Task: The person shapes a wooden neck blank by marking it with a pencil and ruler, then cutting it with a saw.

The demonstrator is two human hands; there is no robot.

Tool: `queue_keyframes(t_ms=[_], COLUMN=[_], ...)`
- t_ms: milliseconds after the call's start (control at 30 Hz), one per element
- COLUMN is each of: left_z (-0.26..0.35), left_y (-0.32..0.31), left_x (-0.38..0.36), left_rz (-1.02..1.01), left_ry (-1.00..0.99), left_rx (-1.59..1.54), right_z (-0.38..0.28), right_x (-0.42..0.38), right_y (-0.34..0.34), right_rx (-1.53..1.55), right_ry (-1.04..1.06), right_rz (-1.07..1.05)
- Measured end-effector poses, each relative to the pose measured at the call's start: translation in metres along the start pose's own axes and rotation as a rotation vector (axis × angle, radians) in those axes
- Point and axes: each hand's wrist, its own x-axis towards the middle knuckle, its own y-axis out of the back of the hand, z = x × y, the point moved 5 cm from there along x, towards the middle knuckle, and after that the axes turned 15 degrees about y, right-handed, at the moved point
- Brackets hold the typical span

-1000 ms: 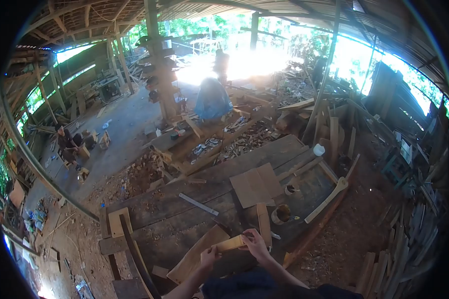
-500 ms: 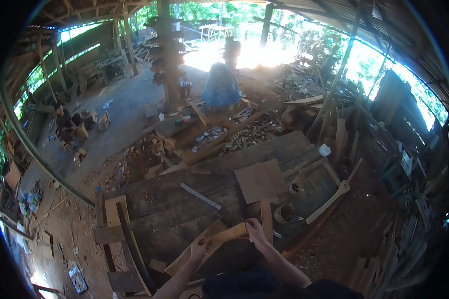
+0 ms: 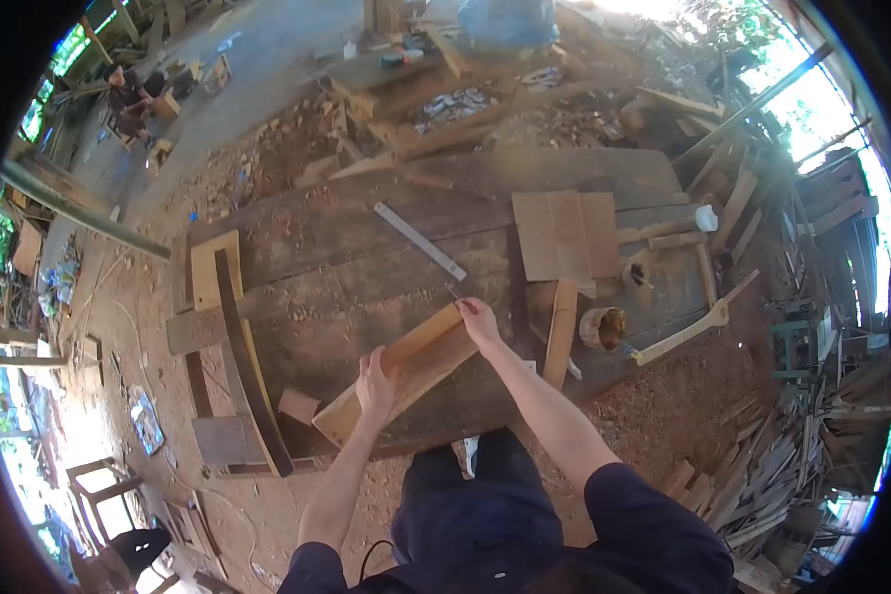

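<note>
A short, light-brown piece of wood [image 3: 421,337] slants over the workbench, with a hand at each end. My left hand [image 3: 374,388] is wrapped around its lower left end. At the upper right end, my right hand [image 3: 478,323] has its fingers closed on the wood. A thin dark sliver shows just beyond those right fingertips; I cannot tell whether they hold it. Beneath the piece lies a wider pale board [image 3: 342,416], tilted the same way. A metal ruler [image 3: 421,241] rests farther up the bench, beyond my right hand.
The plank workbench [image 3: 317,287] carries a cardboard sheet [image 3: 564,236], a brown-stained pot [image 3: 602,328] and a narrow board [image 3: 560,337]. A curved wooden part [image 3: 683,332] lies at the right edge. Dark curved wood [image 3: 247,366] stands left. A person [image 3: 129,99] sits far left.
My view has tipped downward, so the bench appears higher and my legs show. The wood piece now slants more steeply, and my left hand grips it from the side.
</note>
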Motion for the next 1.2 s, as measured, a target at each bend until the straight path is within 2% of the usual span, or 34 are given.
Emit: queue_keyframes(t_ms=[167, 233, 333, 400, 500, 633, 700, 767, 867, 933, 1067, 1200], left_z=[-0.006, -0.011, -0.007, -0.004, 0.004, 0.011, 0.014, 0.016, 0.017, 0.018, 0.019, 0.03], left_y=[-0.011, -0.015, -0.017, -0.016, -0.014, -0.023, -0.027, -0.028, -0.027, -0.03, -0.029, -0.038], left_x=[0.009, 0.007, 0.012, 0.012, 0.011, 0.016, 0.012, 0.009, 0.005, -0.001, -0.011, -0.009], left_rz=[0.06, 0.059, 0.08, 0.054, 0.057, 0.053, 0.03, 0.033, 0.037, 0.036, 0.106, 0.148], left_ry=[0.021, -0.001, -0.039, -0.048, -0.116, -0.138, -0.126, -0.116, -0.1, -0.094, -0.157, -0.186], left_rx=[0.086, 0.083, 0.134, 0.17, 0.17, 0.188, 0.205, 0.197, 0.22, 0.242, 0.3, 0.316], right_z=[0.022, 0.012, 0.002, 0.011, 0.019, 0.03, 0.039, 0.046, 0.038, 0.029, 0.011, 0.016], right_x=[0.011, -0.004, -0.007, -0.015, -0.024, -0.028, -0.03, -0.027, -0.03, -0.023, -0.022, -0.018], right_y=[-0.018, -0.015, -0.006, -0.004, 0.002, 0.01, 0.013, 0.019, 0.026, 0.033, 0.036, 0.041], right_rx=[-0.189, 0.028, 0.042, 0.029, 0.009, 0.141, 0.153, 0.145, 0.055, -0.127, -0.043, -0.166], right_ry=[0.096, 0.041, 0.132, -0.038, -0.121, -0.146, -0.216, -0.19, -0.219, -0.116, -0.005, 0.099], right_rz=[-0.036, 0.046, 0.135, 0.1, 0.099, 0.193, 0.156, 0.171, 0.073, 0.008, 0.028, -0.015])
